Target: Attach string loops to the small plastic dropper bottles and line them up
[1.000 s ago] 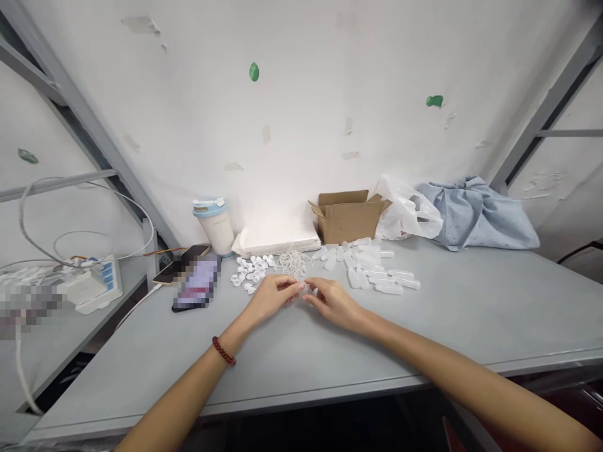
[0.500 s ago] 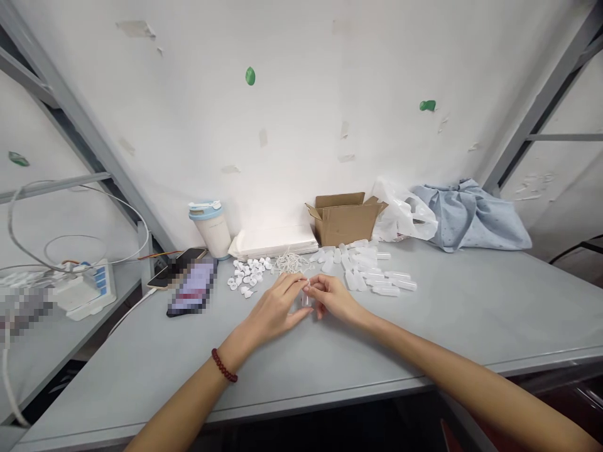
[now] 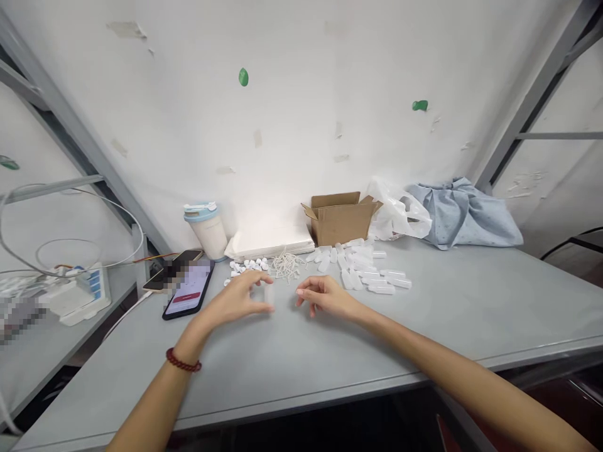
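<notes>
My left hand [image 3: 241, 297] hovers left of centre above the grey table. Its thumb and fingers hold a small translucent plastic bottle [image 3: 269, 295] upright at the fingertips. To the right, my right hand [image 3: 327, 297] has its fingers curled and its thumb and index tips close together. Whatever may be between those tips is too small to make out. Behind my left hand lie several small white caps [image 3: 249, 265]. A heap of short off-white stick-like pieces [image 3: 285, 266] sits between the hands, farther back. Several translucent bottles [image 3: 360, 263] lie spread behind my right hand.
Along the wall stand a lidded cup [image 3: 207, 235], a white paper stack [image 3: 271, 242], an open cardboard box [image 3: 343, 223], a white plastic bag [image 3: 400, 213] and blue cloth [image 3: 466, 216]. A lit phone [image 3: 188, 294] and a second phone [image 3: 172, 271] lie left. Cables and a power strip [image 3: 85, 292] sit farther left.
My hands have come apart. The left hand has moved left with the small bottle, while the right stays near its place. The view has shifted slightly, and the phone's screen shows differently.
</notes>
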Action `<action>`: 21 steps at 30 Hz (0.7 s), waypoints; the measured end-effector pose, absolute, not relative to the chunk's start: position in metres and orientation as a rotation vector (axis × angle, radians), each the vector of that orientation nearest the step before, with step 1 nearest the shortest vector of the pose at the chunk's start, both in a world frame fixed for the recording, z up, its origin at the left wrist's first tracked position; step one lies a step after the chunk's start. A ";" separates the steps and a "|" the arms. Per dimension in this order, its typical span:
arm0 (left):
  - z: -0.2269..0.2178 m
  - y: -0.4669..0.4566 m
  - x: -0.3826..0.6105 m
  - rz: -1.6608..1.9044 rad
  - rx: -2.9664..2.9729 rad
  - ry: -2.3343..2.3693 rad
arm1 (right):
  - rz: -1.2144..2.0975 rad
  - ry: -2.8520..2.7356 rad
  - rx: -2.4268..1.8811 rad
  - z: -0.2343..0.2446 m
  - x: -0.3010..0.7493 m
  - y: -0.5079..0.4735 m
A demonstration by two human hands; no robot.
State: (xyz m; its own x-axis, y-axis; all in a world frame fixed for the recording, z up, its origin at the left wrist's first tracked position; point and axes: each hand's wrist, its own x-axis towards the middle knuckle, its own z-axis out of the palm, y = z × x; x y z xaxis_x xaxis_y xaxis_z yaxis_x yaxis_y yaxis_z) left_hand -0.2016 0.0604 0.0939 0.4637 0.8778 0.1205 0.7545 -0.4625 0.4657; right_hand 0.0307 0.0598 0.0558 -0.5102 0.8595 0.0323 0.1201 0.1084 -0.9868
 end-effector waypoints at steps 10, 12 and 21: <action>0.089 0.064 -0.217 0.128 2.322 1.398 | 1.324 -1.643 -1.042 0.063 0.043 0.068; 0.088 0.063 -0.218 0.124 2.325 1.396 | 1.308 -1.641 -1.034 0.063 0.045 0.069; 0.090 0.060 -0.222 0.123 2.372 1.391 | 1.234 -1.629 -1.043 0.069 0.053 0.072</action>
State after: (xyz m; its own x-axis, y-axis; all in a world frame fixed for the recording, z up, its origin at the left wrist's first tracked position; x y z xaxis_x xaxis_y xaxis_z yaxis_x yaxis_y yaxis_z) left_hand -0.2223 0.0600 0.0903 0.5046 0.8553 -0.1171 0.8214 -0.4339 0.3703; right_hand 0.0533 0.0724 0.0686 -0.3185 0.9396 0.1252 0.1335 0.1752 -0.9754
